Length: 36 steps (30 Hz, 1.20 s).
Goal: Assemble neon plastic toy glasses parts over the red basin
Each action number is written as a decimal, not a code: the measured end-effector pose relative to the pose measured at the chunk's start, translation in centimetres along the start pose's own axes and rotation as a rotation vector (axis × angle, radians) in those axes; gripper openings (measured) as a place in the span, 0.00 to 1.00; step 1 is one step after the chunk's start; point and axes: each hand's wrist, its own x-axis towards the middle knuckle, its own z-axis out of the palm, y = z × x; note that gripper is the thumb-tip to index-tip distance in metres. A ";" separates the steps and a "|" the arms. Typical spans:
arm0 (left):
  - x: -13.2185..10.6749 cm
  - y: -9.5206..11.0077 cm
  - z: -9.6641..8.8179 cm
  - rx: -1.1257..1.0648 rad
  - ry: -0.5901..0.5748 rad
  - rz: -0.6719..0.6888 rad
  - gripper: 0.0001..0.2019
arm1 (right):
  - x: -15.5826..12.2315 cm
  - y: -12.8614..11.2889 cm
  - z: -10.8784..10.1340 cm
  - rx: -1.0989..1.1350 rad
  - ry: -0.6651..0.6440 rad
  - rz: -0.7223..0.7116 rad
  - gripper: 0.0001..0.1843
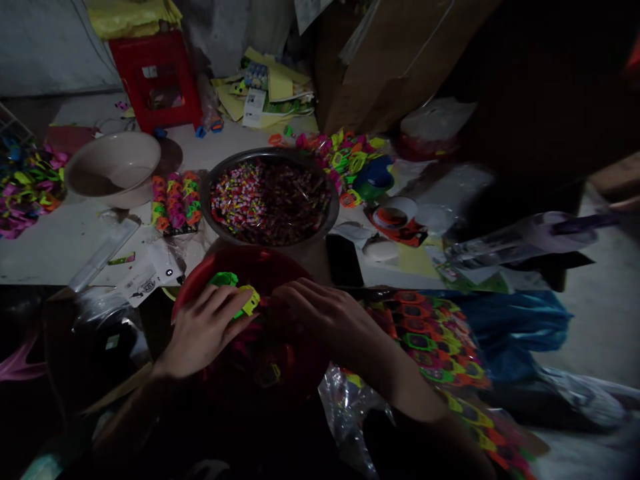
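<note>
head view: at far left a heap of bright plastic pieces point(30, 183) lies on the white table point(35, 260), whose near edge runs across below it, with a strip of tabletop between heap and edge. a cream basin point(133, 160) comes next, standing just beside a clear-wrapped pack of coloured pieces point(175, 203); behind them a red stool point(155, 80) bounds the far side. the wide metal bowl point(334, 207) of small beads and darker bits crowds the middle, its near rim close to the red tub point(193, 283), so little room shows between the two. the left hand point(203, 327) reaches over the tub's left wall, thumb and fingers pinching a yellow piece point(250, 301) above the tub's inside; a green piece point(223, 279) sits just beyond those fingers. the yellow piece lies between the hands, at the left fingertips and near the curled fingers of the right hand point(320, 307); their tips are lost in shadow, so i cannot tell whether they grasp anything. below both, another yellow-rimmed piece point(269, 375) rests in the tub. rightward, a black flat object point(345, 260) lies at the table edge, and bagged rows of bright pieces point(430, 337) hem the right forearm's far side.
</note>
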 end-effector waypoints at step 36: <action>-1.3 -2.3 3.9 -0.020 -0.657 0.028 0.26 | 0.6 3.2 4.0 0.155 -0.327 0.148 0.10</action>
